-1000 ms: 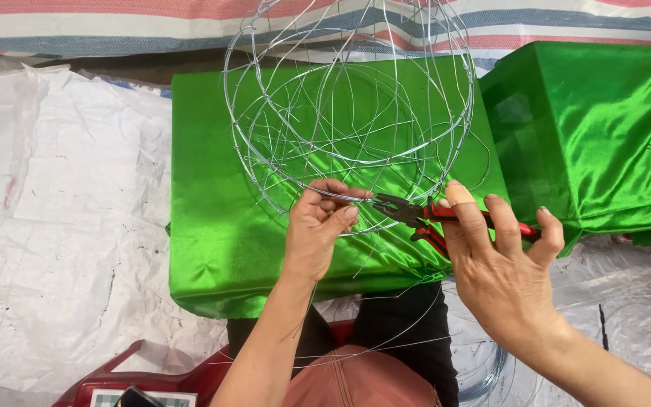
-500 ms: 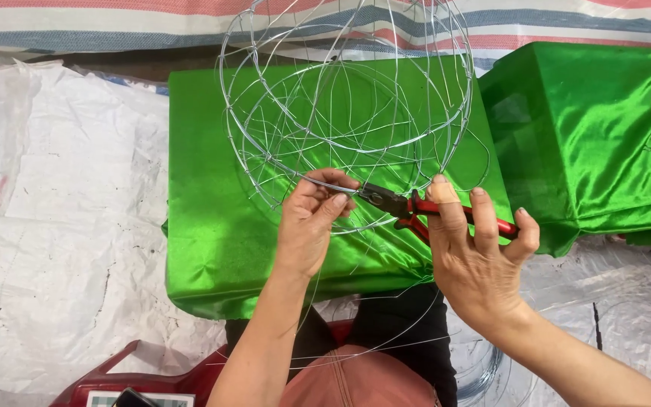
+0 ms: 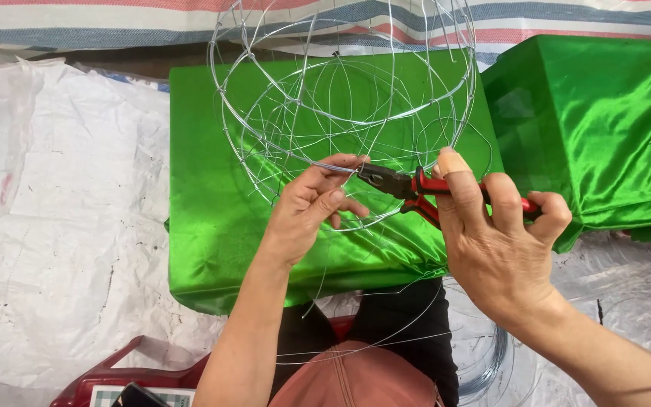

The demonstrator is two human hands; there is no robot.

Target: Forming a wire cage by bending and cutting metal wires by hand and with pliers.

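Left hand (image 3: 312, 215) pinches a wire of the wire frame (image 3: 340, 105). Right hand (image 3: 495, 241), closed around red pliers (image 3: 423, 188), bites the same wire beside it.

Both forearms bare, no sleeves. Right hand (image 3: 495, 249): tan bandage wrapped on index fingertip at 11 o'clock; thin white band on wrist, frame's 4 o'clock corner. Left hand (image 3: 310, 211): nothing worn. Black trousers, salmon-pink cloth at 6 o'clock.
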